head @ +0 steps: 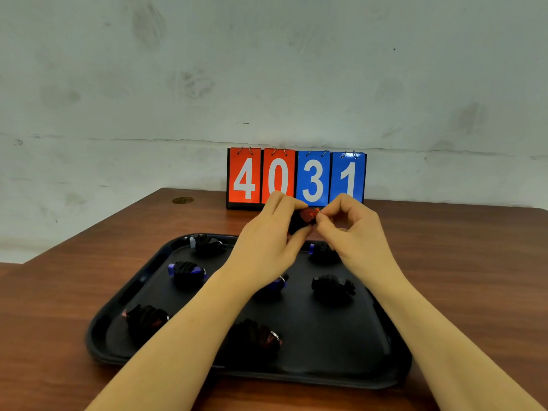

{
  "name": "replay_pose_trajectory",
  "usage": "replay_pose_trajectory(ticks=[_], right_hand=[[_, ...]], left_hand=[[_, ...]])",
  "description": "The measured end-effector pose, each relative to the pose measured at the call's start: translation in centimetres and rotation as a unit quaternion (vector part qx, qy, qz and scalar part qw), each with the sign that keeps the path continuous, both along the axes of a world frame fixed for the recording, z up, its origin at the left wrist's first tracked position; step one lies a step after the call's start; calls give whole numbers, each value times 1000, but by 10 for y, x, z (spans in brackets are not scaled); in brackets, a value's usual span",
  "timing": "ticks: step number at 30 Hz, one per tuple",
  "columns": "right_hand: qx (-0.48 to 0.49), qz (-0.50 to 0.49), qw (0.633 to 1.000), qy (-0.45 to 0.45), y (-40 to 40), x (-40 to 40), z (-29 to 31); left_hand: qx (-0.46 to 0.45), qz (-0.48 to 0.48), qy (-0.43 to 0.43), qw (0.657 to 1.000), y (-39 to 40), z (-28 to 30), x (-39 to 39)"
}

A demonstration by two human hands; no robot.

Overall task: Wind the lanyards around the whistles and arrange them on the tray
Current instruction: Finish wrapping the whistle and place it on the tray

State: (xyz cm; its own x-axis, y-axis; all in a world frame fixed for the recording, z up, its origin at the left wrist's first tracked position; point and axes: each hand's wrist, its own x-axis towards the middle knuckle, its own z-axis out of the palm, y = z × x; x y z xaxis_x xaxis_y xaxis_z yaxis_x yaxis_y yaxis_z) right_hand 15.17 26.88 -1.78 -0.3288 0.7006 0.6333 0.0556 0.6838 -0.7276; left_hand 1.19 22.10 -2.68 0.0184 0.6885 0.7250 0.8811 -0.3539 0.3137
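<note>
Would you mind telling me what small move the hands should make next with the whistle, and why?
Probably lower the red whistle into the tray's bare front-right spot. Both the left hand and right hand pinch it above the tray, it looks nearly fully wound, and seven wound whistles already lie there.

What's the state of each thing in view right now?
red whistle: held above the tray's far edge, lanyard mostly wound
left hand: fingers grip the red whistle
right hand: fingers pinch the whistle's end
tray: flat on table, holds seven wound whistles
scoreboard: upright, reads 4031
</note>
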Motion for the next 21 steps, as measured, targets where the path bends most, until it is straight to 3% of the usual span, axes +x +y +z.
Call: replay_pose_trajectory(ticks=[7, 16, 21], right_hand=[[51, 53, 995, -66, 5, 6, 3], [83, 48, 990, -102, 8, 14, 9], [47, 56, 994, -76, 7, 14, 10]], left_hand=[[-32, -65, -96, 993, -2, 4, -2], [-52, -88, -106, 989, -3, 6, -6], [-64, -97, -113, 987, -3, 7, -5]])
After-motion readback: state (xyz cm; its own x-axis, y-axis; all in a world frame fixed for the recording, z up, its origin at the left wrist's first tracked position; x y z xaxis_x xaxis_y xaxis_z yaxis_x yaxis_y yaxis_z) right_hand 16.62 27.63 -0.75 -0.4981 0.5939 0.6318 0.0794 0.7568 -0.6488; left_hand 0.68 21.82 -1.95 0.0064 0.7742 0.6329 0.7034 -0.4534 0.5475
